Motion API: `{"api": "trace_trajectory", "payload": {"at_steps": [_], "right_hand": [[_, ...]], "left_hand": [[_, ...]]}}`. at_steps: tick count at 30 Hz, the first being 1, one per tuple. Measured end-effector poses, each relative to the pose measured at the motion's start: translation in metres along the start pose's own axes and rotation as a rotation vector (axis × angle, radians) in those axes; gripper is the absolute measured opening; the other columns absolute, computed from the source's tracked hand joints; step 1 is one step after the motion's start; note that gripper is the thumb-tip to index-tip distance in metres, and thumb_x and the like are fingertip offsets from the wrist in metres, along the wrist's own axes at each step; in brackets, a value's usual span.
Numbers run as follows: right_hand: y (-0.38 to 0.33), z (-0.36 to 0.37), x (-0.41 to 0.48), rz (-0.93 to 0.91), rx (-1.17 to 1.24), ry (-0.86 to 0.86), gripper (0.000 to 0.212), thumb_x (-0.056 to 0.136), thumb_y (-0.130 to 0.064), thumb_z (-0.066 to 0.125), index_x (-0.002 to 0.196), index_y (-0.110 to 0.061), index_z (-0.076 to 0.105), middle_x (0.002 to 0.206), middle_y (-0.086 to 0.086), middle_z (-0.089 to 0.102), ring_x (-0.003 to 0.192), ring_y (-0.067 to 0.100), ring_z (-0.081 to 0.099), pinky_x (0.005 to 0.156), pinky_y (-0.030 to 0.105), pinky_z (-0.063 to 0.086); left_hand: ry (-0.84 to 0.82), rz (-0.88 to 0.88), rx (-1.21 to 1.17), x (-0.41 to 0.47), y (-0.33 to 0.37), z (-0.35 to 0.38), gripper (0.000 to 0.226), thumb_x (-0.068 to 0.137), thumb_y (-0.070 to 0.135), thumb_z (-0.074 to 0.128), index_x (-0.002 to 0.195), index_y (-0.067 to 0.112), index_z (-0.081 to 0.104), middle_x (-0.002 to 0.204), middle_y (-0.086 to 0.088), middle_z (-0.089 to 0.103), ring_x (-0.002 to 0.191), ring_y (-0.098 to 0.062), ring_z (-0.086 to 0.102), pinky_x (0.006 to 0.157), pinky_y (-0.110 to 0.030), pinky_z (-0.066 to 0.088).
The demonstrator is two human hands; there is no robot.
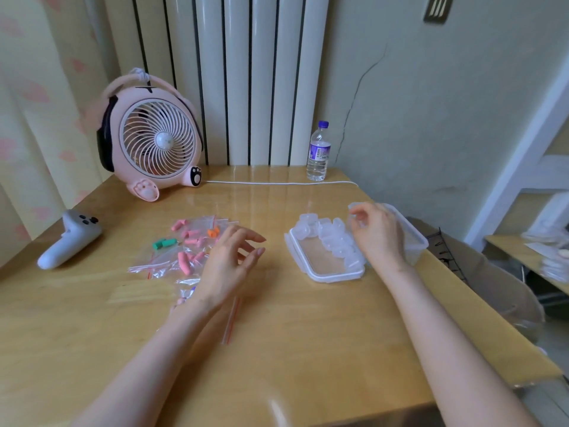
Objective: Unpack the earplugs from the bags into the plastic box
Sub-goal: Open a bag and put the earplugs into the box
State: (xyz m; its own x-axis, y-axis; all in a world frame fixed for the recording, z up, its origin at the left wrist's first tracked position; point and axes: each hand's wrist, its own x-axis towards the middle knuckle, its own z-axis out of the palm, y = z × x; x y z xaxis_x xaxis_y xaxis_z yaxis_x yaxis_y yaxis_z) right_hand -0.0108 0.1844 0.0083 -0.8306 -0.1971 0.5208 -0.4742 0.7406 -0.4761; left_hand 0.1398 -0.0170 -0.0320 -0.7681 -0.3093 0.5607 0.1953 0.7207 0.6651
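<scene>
Several clear zip bags [160, 268] lie left of centre on the wooden table, holding pink earplugs [183, 262], a green pair [164, 243] and an orange pair [213, 232]. My left hand [228, 260] hovers over their right edge, fingers spread, holding nothing. To the right lies a clear lid [326, 272] flat on the table with several small clear cases [332, 235] on it. Behind it stands the clear plastic box [415, 241]. My right hand [378, 235] rests over the box, fingers curled on its left corner.
A pink desk fan [157, 140] stands at the back left, its white cable [277, 182] running right past a water bottle [318, 152]. A white controller [69, 238] lies at the far left. The table's right edge [492, 328] drops off beside a black wire rack [446, 251].
</scene>
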Motion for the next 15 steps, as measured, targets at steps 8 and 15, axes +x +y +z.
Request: {"api": "trace_trajectory", "payload": {"at_steps": [8, 15], "right_hand": [[-0.079, 0.072, -0.04, -0.186, 0.292, -0.483, 0.026, 0.08, -0.016, 0.067, 0.106, -0.019, 0.068, 0.108, 0.004, 0.066, 0.096, 0.017, 0.059, 0.092, 0.033, 0.047], [-0.103, 0.105, -0.056, -0.248, 0.056, -0.415, 0.018, 0.088, -0.022, 0.056, 0.102, -0.021, 0.067, 0.111, 0.003, 0.066, 0.107, 0.027, 0.058, 0.084, 0.034, 0.045]], "left_hand": [[0.188, -0.148, 0.021, 0.011, -0.007, -0.023, 0.006, 0.089, 0.013, 0.061, 0.091, 0.019, 0.063, 0.101, -0.001, 0.057, 0.078, -0.001, 0.058, 0.08, -0.032, 0.052], [0.16, -0.147, 0.093, 0.015, -0.004, -0.031, 0.006, 0.088, 0.012, 0.061, 0.088, 0.017, 0.064, 0.098, -0.003, 0.058, 0.077, -0.001, 0.057, 0.065, -0.002, 0.04]]}}
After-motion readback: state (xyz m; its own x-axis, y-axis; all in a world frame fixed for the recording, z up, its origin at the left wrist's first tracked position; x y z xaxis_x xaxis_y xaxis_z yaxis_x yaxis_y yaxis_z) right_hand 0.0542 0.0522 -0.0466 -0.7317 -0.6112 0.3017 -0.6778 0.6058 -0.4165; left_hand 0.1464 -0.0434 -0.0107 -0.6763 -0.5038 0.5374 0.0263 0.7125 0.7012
